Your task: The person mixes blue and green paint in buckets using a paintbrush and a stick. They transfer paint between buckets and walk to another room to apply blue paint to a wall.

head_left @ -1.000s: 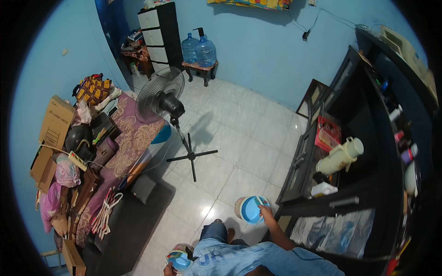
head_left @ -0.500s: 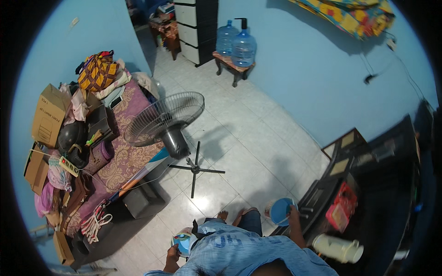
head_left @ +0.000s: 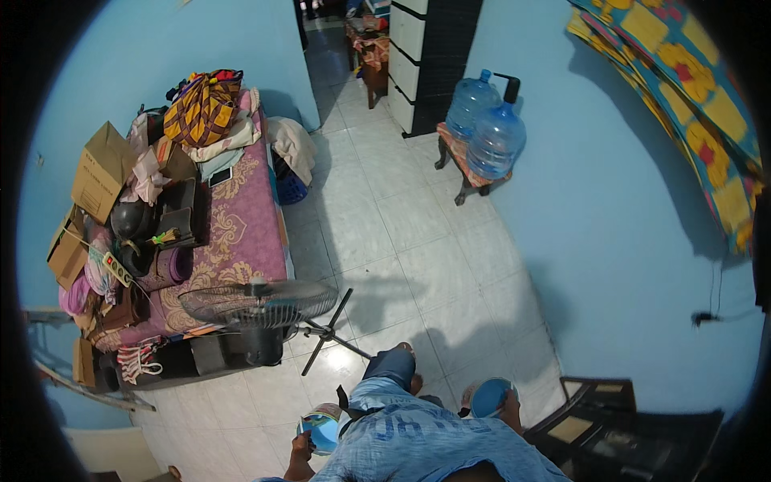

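Note:
My left hand [head_left: 302,447] is closed on the rim or handle of a small bucket [head_left: 324,434] with a blue inside and a coloured printed outside. It hangs low beside my left hip. On the other side, my right hand [head_left: 509,405] grips a second small bucket [head_left: 488,397], also blue within. Its inside faces up, and I cannot make out any contents. The fingers of both hands are partly hidden.
A black standing fan [head_left: 257,309] with a cross-shaped base stands ahead on the left, beside a bed [head_left: 233,217] piled with bags and boxes. Two water jugs [head_left: 495,143] sit on a low stool [head_left: 454,145] by the right wall. Dark furniture [head_left: 642,442] lies close on my right.
I have stepped forward and turned rightward, one leg now ahead. The water jugs appear nearer, and the dark furniture has slipped toward the lower right. Both buckets stay in my hands.

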Tool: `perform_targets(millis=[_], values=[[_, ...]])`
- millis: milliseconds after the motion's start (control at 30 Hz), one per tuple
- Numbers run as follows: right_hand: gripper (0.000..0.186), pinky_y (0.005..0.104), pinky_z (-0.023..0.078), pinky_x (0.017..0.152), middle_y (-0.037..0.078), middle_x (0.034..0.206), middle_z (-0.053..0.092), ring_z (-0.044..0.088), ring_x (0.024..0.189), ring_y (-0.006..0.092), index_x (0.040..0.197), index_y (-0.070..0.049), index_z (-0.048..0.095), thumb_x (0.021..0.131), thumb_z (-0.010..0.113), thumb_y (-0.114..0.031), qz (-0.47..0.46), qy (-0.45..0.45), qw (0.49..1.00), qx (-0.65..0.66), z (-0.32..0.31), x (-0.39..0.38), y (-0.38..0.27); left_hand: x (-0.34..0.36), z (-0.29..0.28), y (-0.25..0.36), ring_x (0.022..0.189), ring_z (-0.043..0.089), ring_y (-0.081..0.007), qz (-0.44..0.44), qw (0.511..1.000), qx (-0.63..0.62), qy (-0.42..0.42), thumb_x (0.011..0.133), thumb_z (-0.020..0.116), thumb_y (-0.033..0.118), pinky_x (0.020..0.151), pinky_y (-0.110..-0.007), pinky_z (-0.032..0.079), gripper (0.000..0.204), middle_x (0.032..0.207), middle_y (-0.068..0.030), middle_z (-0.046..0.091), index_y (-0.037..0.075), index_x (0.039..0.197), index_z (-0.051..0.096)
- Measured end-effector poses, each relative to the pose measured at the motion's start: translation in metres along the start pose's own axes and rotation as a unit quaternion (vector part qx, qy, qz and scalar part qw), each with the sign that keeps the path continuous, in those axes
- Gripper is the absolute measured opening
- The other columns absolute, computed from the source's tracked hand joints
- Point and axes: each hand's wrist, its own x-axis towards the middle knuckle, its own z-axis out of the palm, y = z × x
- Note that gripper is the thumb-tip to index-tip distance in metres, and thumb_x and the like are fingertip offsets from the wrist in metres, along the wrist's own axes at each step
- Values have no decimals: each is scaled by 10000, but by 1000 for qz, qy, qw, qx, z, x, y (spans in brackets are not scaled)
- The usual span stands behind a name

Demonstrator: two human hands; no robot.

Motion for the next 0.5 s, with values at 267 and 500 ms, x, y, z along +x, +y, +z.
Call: perform_targets(millis=[267, 500], values=[[316, 327, 420, 547, 67, 845, 533, 509, 672, 172, 1083, -29, 536, 828, 597, -207, -127, -106, 982, -88, 129, 147, -189, 25, 182, 11, 416, 451, -178, -10, 992, -104, -67, 779, 653, 193, 388, -322, 370, 178, 562, -43, 462, 46, 766, 552], [160, 279, 400, 521, 18, 651, 439, 462, 582, 154, 971, -62, 528, 885, 538, -195, -98, -216, 970, -52, 345, 195, -381, 7, 287, 78, 412, 430, -138, -58, 976, -205, -34, 777, 661, 205, 390, -288, 367, 235, 524, -20, 436, 111, 630, 503]])
